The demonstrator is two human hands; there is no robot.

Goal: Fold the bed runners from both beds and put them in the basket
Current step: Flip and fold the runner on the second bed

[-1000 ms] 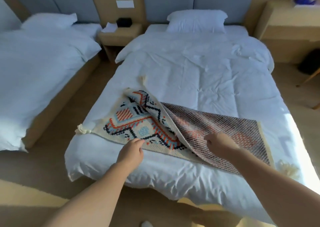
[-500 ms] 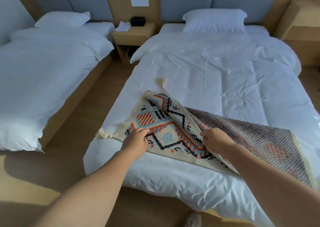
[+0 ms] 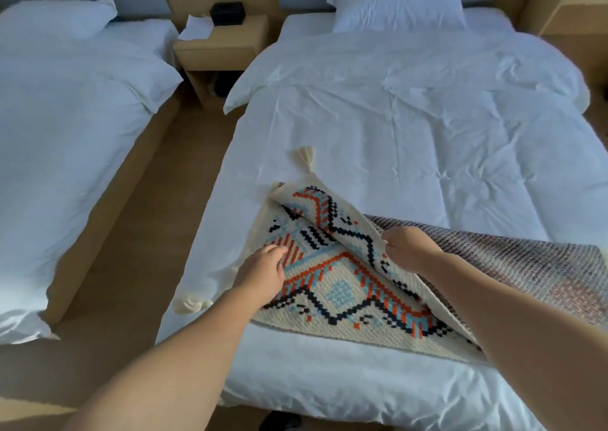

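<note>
A cream bed runner (image 3: 342,294) with an orange, blue and black pattern lies across the foot of the right bed (image 3: 411,128). Its right part is folded over to the left, so the greyish underside (image 3: 513,259) faces up. A tassel (image 3: 306,158) points up the bed from the far left corner. My left hand (image 3: 263,271) rests on the patterned face near the left end, fingers slightly bent. My right hand (image 3: 409,249) grips the edge of the folded-over layer. No basket is in view.
A second bed (image 3: 65,118) with white bedding stands at the left, across a strip of wooden floor (image 3: 138,266). Between the headboards sits a nightstand (image 3: 223,47) with a black box and paper on it. Each bed has a white pillow.
The view has drawn closer to the runner. My right hand has carried the folded layer further left over the pattern. My left hand stays on the left end.
</note>
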